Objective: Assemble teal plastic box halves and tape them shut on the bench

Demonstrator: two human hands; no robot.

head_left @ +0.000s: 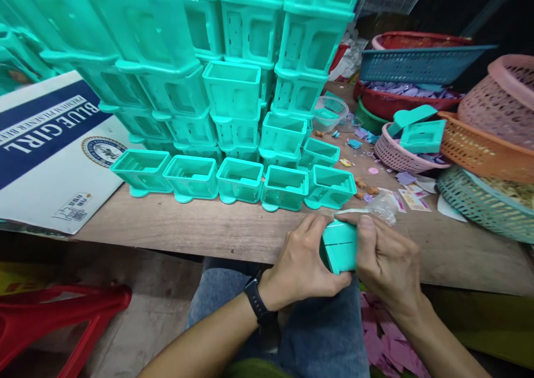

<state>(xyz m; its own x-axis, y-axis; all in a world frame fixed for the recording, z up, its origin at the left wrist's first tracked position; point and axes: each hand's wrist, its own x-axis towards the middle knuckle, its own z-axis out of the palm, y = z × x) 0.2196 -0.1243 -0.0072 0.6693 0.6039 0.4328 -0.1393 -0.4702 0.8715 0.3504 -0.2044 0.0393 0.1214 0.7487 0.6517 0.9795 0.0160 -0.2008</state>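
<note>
Between my two hands, just over the table's front edge, is a small turquoise plastic box (341, 246). My left hand (298, 261) wraps round its left side, thumb below and fingers above. On the other side my right hand (386, 258) grips the box, its thumb lying along the top right edge. A seam runs across the face turned to me; the fingers hide the rest. Beyond my hands, a row of matching open turquoise boxes (240, 180) stands on the wooden table (200, 227).
Tall stacks of turquoise boxes (250, 33) rise behind the row. A printed carton (45, 161) leans at the left. Plastic baskets (488, 211) crowd the right, beside a crumpled clear bag (382, 206) and scattered scraps. A red plastic stool (95, 317) stands on the floor at left.
</note>
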